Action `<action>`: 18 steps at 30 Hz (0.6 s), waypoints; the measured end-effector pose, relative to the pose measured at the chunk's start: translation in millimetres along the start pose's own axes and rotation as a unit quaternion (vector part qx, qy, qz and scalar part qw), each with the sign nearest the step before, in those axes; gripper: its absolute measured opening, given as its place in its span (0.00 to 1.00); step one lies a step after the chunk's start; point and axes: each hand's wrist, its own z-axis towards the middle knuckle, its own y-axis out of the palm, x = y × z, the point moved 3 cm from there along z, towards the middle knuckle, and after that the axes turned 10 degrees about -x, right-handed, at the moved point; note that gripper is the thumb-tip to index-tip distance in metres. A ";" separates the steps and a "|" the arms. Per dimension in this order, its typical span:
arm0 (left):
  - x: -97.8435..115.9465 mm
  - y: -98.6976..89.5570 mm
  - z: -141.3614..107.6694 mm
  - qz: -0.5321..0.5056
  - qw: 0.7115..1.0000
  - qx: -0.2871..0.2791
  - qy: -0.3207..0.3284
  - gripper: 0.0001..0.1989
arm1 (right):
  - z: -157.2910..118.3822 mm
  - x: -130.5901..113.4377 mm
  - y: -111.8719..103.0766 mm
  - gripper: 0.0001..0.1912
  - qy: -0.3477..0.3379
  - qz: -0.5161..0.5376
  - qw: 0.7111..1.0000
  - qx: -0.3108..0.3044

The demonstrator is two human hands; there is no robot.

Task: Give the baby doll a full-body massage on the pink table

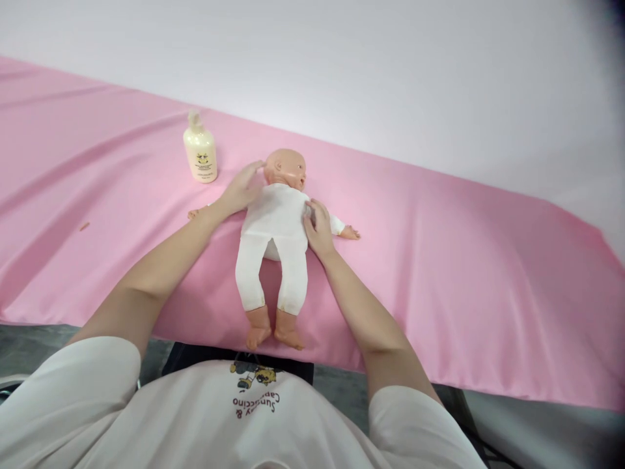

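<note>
A baby doll (pixel 276 218) in white clothes lies on its back on the pink cloth, feet toward me and head turned to the right. My left hand (pixel 244 187) rests over the doll's shoulder on the left, its fingers stretched out and reaching the side of the head. On the other side, my right hand (pixel 318 228) lies against the doll's chest and upper arm with fingers slightly bent and apart. Neither hand grips the doll. Part of each doll arm is hidden beneath my hands.
A cream pump bottle (pixel 201 153) stands left of the doll's head. Farther left lies a small brown strip (pixel 84 226). The pink cloth (pixel 439 273) covers the table, with folds in it, and a white wall (pixel 371 71) rises behind.
</note>
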 end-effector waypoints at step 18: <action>-19.6 -122.0 -7.1 -0.378 0.900 0.198 -0.090 0.20 | 4.9 0.3 -5.0 0.27 -0.002 0.062 0.998 0.007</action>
